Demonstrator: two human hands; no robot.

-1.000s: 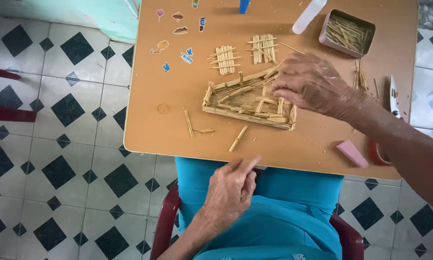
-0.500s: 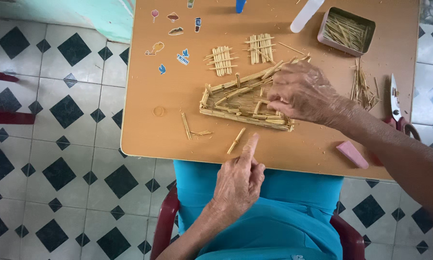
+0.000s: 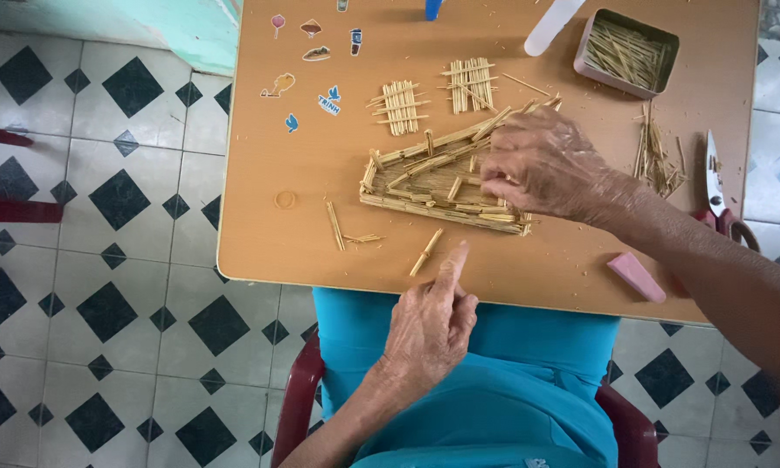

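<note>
Right hand (image 3: 542,165) is covering the right end of the straw frame (image 3: 425,178); whether its grip is pinching a stick there cannot be told. Past that grip, the frame's far corner is showing only as stick tips. Right forearm is running out of the picture's lower right edge. Scissors (image 3: 718,195), right of the grip, are partly lying under the wrist. At the top edge, a blue object (image 3: 432,8) and a white tube (image 3: 553,24) are being cut off. Tabletop (image 3: 321,251) is losing its far side to the frame edge.
</note>
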